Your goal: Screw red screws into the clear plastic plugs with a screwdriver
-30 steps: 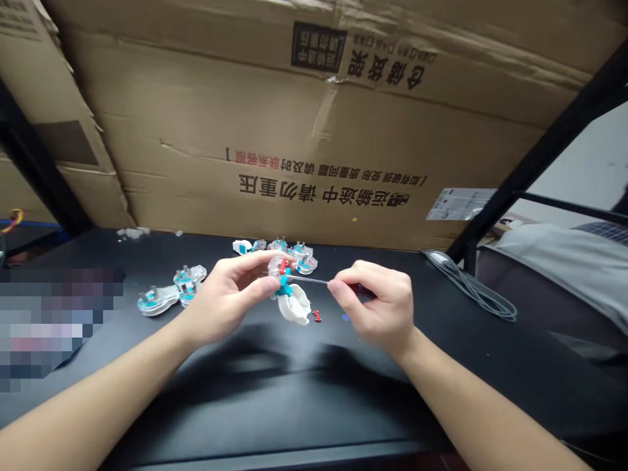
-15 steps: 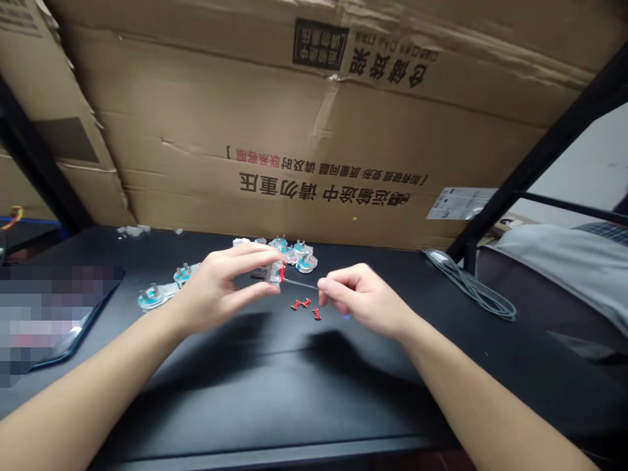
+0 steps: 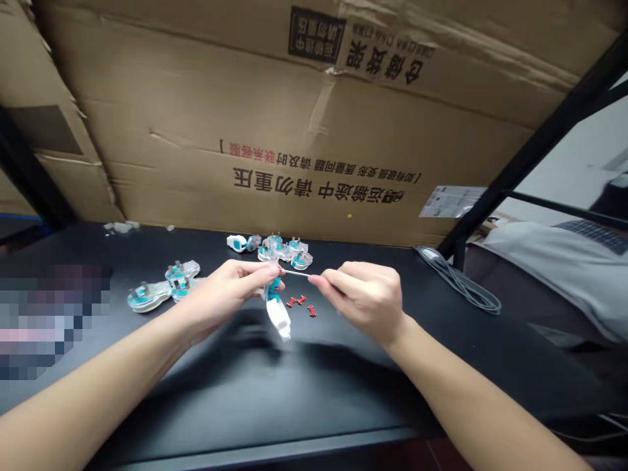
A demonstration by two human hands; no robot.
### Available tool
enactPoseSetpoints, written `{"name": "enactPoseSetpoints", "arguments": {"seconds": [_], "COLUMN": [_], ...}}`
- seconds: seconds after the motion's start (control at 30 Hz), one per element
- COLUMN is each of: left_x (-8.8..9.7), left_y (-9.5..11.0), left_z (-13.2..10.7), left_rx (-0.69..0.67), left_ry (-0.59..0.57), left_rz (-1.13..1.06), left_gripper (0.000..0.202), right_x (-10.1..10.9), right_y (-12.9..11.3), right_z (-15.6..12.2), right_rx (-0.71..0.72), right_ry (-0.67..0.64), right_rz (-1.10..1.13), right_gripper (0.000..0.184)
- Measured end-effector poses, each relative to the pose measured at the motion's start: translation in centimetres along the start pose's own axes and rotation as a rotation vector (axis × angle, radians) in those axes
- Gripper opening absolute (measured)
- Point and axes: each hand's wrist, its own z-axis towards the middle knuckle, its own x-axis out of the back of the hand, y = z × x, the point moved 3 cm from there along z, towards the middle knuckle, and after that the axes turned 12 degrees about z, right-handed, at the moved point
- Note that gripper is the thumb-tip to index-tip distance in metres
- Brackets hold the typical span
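My left hand [image 3: 223,293] is closed on an electrical plug with a teal inside [image 3: 273,288]; its white part [image 3: 279,318] hangs below the fingers. My right hand [image 3: 366,297] is closed around a screwdriver, whose handle is mostly hidden in the fist. The screwdriver's thin metal shaft [image 3: 296,273] points left, its tip meeting a small reddish spot at my left fingertips. Exactly what the tip touches is too small to tell. On the table just beyond and below the shaft lie three small red pieces [image 3: 301,300].
Clear and teal plugs [image 3: 279,247] sit at the back middle, with a white plug [image 3: 237,243] beside them. More plugs [image 3: 147,297] lie left of my left hand. A coiled grey cable [image 3: 461,281] is at right. Cardboard [image 3: 275,118] walls the back of the black table [image 3: 343,399].
The plug in my left hand has turned, and its white part now hangs down. My left fingers have closed in more tightly. My right hand has rolled over, knuckles up, around the screwdriver.
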Motion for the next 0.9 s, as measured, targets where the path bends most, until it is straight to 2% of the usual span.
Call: {"name": "enactPoseSetpoints", "arguments": {"seconds": [0.03,0.1,0.27,0.33,0.43,0.5,0.57,0.63,0.7,0.73,0.77,0.8,0.9], "left_x": [-0.1,-0.1,0.5,0.6,0.8,0.8,0.7,0.4,0.0,-0.1,-0.2,-0.2,0.1], "left_y": [-0.1,0.0,1.2,1.6,2.1,2.4,2.4,2.2,1.8,1.6,1.4,1.3,1.2], "left_z": [0.1,0.1,-0.3,-0.6,-0.9,-1.1,-1.1,-1.0,-0.8,-0.7,-0.6,-0.5,-0.4], "left_rx": [0.014,-0.027,-0.228,-0.268,-0.327,-0.355,-0.336,-0.268,-0.179,-0.144,-0.121,-0.114,-0.173], "left_ry": [-0.006,0.015,0.055,0.053,0.067,0.066,0.046,0.002,-0.035,-0.043,-0.042,-0.032,0.008], "left_rz": [-0.051,-0.078,0.021,0.078,0.164,0.219,0.237,0.167,0.024,-0.045,-0.097,-0.123,-0.088], "left_gripper": [0.036,0.036,0.032,0.029,0.026,0.024,0.025,0.028,0.032,0.034,0.034,0.034,0.029], "right_x": [0.1,0.1,0.1,0.1,0.2,0.3,0.8,1.4,1.9,2.0,2.0,2.1,1.8], "right_y": [0.0,0.3,1.4,1.5,1.5,1.4,1.2,0.6,-0.1,-0.3,-0.3,-0.1,1.1], "right_z": [0.0,0.1,0.1,0.1,0.1,0.1,0.1,0.1,0.0,-0.2,-0.2,-0.2,-0.1], "right_rx": [0.011,-0.070,-0.326,-0.400,-0.451,-0.405,-0.284,-0.030,0.280,0.383,0.414,0.370,0.032], "right_ry": [0.036,0.096,0.171,0.106,-0.050,-0.075,-0.004,0.083,0.118,0.121,0.123,0.124,0.069], "right_rz": [0.016,0.187,0.673,0.744,0.707,0.646,0.552,0.395,0.227,0.164,0.134,0.151,0.404], "right_gripper": [0.027,0.009,0.014,0.015,0.016,0.011,0.003,0.011,0.019,0.022,0.023,0.024,0.016]}}
